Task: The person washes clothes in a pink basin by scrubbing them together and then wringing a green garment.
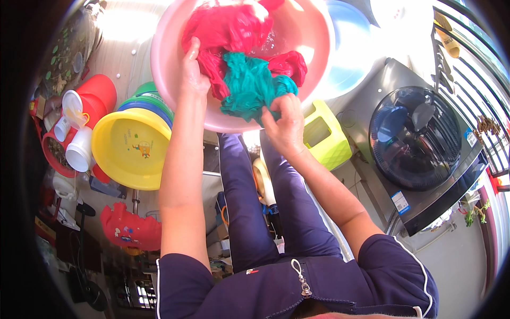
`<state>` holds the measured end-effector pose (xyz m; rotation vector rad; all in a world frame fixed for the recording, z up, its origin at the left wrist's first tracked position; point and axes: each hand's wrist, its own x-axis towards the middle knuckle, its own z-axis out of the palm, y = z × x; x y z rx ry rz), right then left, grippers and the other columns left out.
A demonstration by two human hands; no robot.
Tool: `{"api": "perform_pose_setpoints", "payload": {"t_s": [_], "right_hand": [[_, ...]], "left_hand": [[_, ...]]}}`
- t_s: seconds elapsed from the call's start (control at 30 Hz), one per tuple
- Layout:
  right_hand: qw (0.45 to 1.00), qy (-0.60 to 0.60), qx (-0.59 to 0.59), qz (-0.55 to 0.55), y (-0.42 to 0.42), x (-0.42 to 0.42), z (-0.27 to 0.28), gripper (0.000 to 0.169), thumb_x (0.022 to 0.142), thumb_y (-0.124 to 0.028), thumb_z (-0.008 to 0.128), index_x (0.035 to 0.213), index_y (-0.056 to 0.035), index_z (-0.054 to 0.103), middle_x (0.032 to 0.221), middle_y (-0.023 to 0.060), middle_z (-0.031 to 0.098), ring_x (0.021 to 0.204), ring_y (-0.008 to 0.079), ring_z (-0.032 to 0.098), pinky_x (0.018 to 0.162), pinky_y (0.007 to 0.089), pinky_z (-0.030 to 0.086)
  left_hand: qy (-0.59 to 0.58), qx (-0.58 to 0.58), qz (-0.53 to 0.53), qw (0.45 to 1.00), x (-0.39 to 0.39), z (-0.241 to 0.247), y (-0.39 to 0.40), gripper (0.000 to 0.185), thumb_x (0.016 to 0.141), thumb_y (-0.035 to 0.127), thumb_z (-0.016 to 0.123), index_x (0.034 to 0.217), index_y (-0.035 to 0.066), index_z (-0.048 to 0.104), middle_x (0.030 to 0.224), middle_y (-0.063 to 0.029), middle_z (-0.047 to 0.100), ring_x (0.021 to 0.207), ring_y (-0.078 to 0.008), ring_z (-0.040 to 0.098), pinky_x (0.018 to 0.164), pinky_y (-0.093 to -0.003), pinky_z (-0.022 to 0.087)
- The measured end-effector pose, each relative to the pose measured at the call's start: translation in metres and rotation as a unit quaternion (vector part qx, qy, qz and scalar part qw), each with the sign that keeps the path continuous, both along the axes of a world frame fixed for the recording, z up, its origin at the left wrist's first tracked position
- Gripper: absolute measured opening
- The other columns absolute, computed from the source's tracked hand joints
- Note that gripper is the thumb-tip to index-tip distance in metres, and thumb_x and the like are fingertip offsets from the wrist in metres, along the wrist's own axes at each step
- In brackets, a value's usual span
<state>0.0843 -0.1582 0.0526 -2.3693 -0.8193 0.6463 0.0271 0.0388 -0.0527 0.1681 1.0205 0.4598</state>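
Note:
A large pink plastic basin [235, 127] stands before me with water in it. Wet red cloth [227, 30] lies bunched across its far and middle part, and a wet teal cloth [251, 81] rests over the red at the near side. My left hand [194, 71] is at the basin's left, its thumb raised against the edge of the red cloth; how firmly it grips is hard to see. With fingers bent around a gathered end of the teal cloth, my right hand [285, 123] is at the basin's near right rim.
Yellow [131, 179], blue and green basins are at the left beside red buckets [99, 95] and white plastic cups. A lime-green stool [334, 147] stands right of my knees. Farther right is a grey washing machine [358, 127] with a round dark lid; a pale blue basin [350, 48] is behind.

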Motion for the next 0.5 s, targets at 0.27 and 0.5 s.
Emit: {"api": "perform_pose_setpoints", "payload": {"t_s": [0.27, 0.5], "right_hand": [[0.999, -0.026, 0.010, -0.045, -0.001, 0.037, -0.019, 0.044, 0.082, -0.022, 0.068, 0.119, -0.0023, 0.053, 0.127, 0.0211, 0.048, 0.116, 0.0397, 0.047, 0.097, 0.0466, 0.038], [0.995, -0.025, -0.019, 0.099, 0.057, 0.017, -0.066, 0.069, 0.085, -0.044, 0.062, 0.143, -0.0149, 0.040, 0.151, 0.0209, 0.025, 0.133, 0.0433, 0.030, 0.108, 0.0568, 0.022]], "left_hand": [[-0.025, -0.030, 0.093, 0.995, 0.008, 0.014, -0.019, 0.047, 0.104, 0.033, 0.027, 0.139, 0.005, 0.041, 0.137, -0.0127, 0.050, 0.125, -0.0313, 0.050, 0.106, -0.0469, 0.041], [0.140, 0.042, -0.024, 0.989, -0.008, 0.053, -0.036, 0.054, 0.097, 0.031, 0.051, 0.140, 0.001, 0.038, 0.136, -0.0171, 0.048, 0.124, -0.0339, 0.049, 0.106, -0.0464, 0.038]]}}
